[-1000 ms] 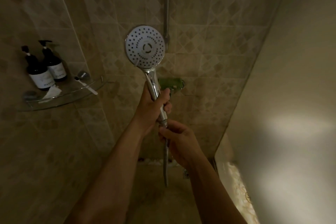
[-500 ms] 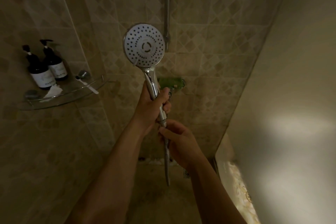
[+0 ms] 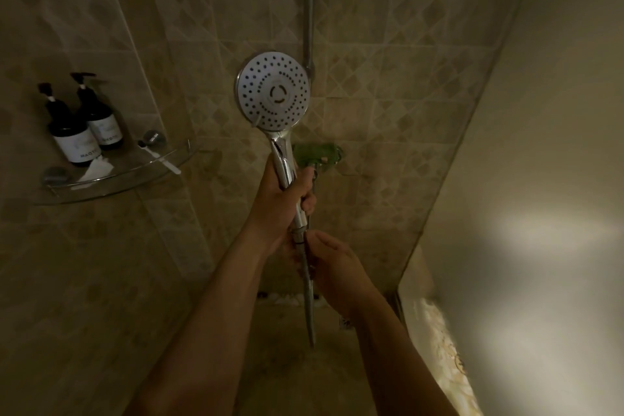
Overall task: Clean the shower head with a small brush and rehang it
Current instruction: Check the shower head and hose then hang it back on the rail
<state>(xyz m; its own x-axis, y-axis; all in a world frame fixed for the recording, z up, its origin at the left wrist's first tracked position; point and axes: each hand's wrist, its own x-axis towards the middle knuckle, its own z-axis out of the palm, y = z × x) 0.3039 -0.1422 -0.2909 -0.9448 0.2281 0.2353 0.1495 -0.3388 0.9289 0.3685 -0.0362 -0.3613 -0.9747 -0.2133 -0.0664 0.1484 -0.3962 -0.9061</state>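
Our left hand (image 3: 282,203) wraps its fingers round the chrome handle of the shower head (image 3: 273,94), holding it upright with the spray face toward us, just left of the wall rail (image 3: 309,10). Our right hand (image 3: 337,263), fingers curled, pinches the hose (image 3: 309,307) just below the handle's end.

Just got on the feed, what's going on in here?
A person holds the shower head up, its face toward the camera. The left hand grips its handle; the right hand holds the hose below the joint. Neither hand holds anything else, and the head is not hung on the rail.
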